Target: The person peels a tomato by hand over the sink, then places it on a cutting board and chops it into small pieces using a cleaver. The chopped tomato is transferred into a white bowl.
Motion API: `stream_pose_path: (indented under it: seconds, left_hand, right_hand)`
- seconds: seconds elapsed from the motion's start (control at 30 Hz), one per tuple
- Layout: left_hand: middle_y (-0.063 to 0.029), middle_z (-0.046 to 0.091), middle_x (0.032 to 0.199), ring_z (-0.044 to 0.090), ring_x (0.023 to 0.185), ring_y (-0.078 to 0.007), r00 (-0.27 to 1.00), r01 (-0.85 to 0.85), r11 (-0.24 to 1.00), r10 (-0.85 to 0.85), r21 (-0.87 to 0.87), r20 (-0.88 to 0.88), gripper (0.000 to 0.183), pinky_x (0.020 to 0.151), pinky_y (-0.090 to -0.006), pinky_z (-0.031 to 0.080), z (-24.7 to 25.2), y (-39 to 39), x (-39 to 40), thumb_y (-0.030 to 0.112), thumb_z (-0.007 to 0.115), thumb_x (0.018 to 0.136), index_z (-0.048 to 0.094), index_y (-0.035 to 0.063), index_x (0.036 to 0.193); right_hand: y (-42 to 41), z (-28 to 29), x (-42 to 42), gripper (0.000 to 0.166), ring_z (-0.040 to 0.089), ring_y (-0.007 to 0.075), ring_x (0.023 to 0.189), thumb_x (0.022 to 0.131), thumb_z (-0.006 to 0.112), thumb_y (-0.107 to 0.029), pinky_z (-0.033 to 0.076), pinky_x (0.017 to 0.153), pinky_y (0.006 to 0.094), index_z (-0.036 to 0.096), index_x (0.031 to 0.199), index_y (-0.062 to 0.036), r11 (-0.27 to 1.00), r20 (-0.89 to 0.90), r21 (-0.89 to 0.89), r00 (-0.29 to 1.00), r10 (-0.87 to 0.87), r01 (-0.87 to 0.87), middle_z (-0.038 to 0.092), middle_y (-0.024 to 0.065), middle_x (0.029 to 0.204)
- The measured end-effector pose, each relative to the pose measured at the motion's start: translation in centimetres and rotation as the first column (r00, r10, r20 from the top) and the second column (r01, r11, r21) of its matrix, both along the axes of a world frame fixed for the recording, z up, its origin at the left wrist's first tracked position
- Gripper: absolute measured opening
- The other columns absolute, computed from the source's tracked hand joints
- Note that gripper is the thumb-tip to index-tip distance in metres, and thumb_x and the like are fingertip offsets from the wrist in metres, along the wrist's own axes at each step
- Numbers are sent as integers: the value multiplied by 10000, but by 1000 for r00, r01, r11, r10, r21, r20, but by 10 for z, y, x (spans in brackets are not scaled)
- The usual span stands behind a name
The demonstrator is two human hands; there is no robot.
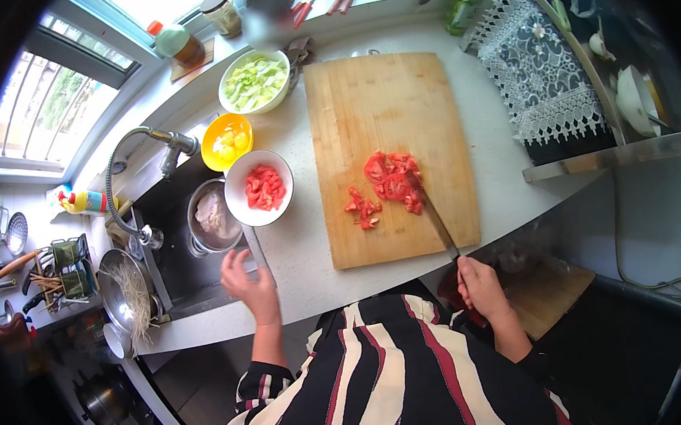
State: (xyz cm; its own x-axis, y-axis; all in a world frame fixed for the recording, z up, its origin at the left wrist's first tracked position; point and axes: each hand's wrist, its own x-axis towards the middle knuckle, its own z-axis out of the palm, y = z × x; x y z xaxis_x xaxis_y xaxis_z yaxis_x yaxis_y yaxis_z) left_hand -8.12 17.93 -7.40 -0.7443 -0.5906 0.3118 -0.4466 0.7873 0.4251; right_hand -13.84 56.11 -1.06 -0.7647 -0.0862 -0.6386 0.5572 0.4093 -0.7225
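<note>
My right hand [480, 285] grips the handle of a kitchen knife [437, 220]. Its blade slants up across the right part of a wooden cutting board [380, 103], the tip touching sliced tomato [396, 186]. A smaller heap of chopped tomato [364, 208] lies to the left on the board. Over the sink's near right edge, my left hand [249, 283] is empty with its fingers apart and slightly curled. Just above it are a white bowl [232, 190] of tomato pieces [265, 187] and a metal pot [195, 239] with pale raw meat [217, 214] inside.
A yellow bowl [208, 140] holds cracked eggs; behind it stands a bowl of chopped greens [256, 83]. Left are the sink [186, 288], a spring-hose faucet [179, 147] and a metal bowl [108, 282] with dry noodles [129, 286]. A lace-covered appliance [544, 74] stands right.
</note>
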Motion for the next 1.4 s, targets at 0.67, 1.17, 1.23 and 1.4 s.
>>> stream_pose_path:
  seconds: [0.67, 1.17, 1.23, 1.4]
  left_hand:
    - [-168, 514, 1146, 523, 1057, -348, 689, 722, 650, -707, 237, -160, 373, 895, -391, 462, -55, 156, -147, -33, 623, 697, 575, -39, 1067]
    - [-189, 483, 1120, 501, 1040, -389, 769, 637, 694, -605, 337, -208, 328, 903, -415, 446, -24, 164, -135, -26, 603, 692, 545, -18, 1015]
    - [-190, 478, 1108, 501, 1035, -386, 782, 618, 722, -603, 311, -156, 329, 899, -416, 446, -33, 169, -135, -36, 596, 691, 538, -17, 1015]
    - [-192, 477, 1095, 502, 1026, -379, 766, 637, 708, -625, 303, -149, 295, 892, -417, 446, -43, 163, -139, -36, 595, 704, 529, -22, 992]
  right_hand:
    - [-25, -26, -22, 552, 559, 465, 790, 960, 428, -479, 456, 705, 456, 585, 848, 38, 972, -33, 205, 992, 124, -115, 584, 274, 767]
    - [-20, -17, -25, 528, 489, 148, 471, 976, 429, -468, 395, 465, 313, 495, 721, -10, 998, -46, 23, 997, 65, -64, 452, 60, 520]
    - [-19, -16, -25, 500, 432, 73, 402, 984, 409, -466, 360, 380, 239, 469, 707, -55, 996, -86, 29, 992, 88, -86, 453, -3, 509]
    - [-17, -14, -23, 538, 527, 380, 608, 968, 446, -453, 430, 589, 426, 548, 777, 39, 986, -29, 123, 993, 114, -109, 546, 214, 637]
